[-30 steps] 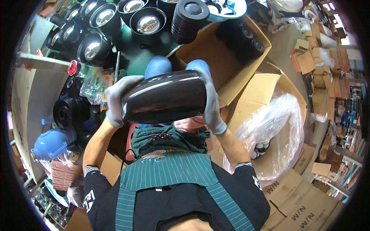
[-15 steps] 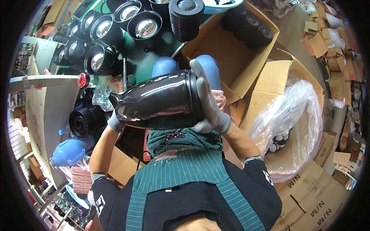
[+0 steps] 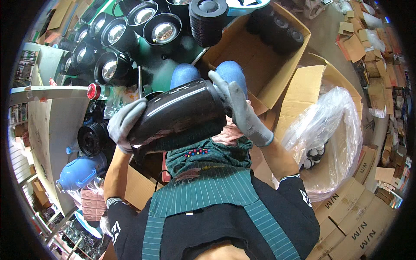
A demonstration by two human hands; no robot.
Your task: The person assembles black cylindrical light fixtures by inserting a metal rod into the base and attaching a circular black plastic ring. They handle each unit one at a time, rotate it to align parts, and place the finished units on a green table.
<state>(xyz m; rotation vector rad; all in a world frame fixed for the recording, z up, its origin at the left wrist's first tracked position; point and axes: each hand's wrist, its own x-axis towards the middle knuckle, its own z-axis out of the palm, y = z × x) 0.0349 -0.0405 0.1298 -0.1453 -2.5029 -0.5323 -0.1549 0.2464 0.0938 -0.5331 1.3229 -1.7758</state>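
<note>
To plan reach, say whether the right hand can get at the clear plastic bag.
Likely yes: the right hand is at the black vessel, but nothing visible blocks the clear plastic bag.

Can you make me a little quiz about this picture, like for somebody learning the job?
1. True or false: the left hand and the right hand both wear grey gloves.

2. What colour is the jug between the hands?
A) red
B) black
C) white

3. Fill the gap: the clear plastic bag sits in an open box on the person's ____ side.

Key:
1. True
2. B
3. right
</note>
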